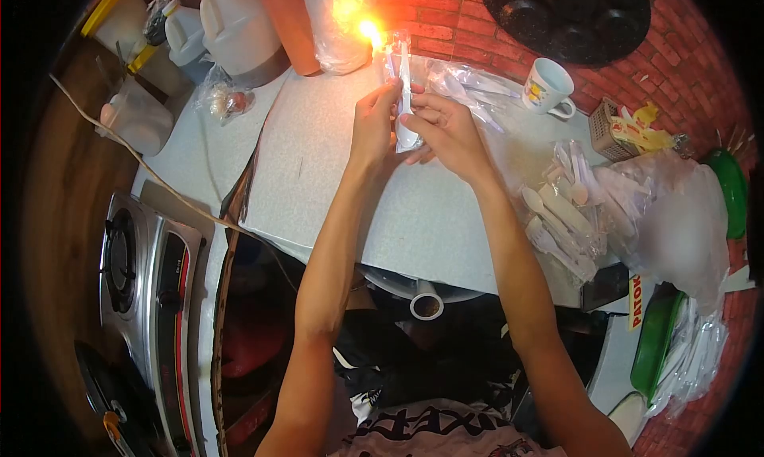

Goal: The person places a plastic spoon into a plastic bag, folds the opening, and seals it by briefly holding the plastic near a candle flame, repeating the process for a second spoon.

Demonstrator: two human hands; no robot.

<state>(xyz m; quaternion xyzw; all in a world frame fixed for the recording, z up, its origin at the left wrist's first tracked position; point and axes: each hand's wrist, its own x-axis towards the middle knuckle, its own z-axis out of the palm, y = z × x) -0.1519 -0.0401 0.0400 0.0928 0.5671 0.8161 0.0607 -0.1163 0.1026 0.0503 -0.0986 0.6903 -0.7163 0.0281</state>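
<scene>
Both my hands are raised over the far part of the table, closed around a white plastic spoon (pixel 407 130) in a clear plastic sleeve. My left hand (pixel 374 126) grips its left side, and my right hand (pixel 454 138) pinches it from the right near the bowl. The spoon stands roughly upright, handle pointing away from me. Just beyond the sleeve's far end burns a bright flame (pixel 370 33); glare hides its source and whether they touch. More wrapped cutlery (pixel 469 91) lies right of my hands, and a pile of loose white spoons and forks (pixel 561 206) sits farther right.
A white mug (pixel 547 87) and a small basket (pixel 613 130) stand at the back right. Plastic jugs (pixel 235 31) and an orange bottle (pixel 289 27) line the back left. A gas stove (pixel 151 298) is at left, with a cable (pixel 159 186) crossing near it.
</scene>
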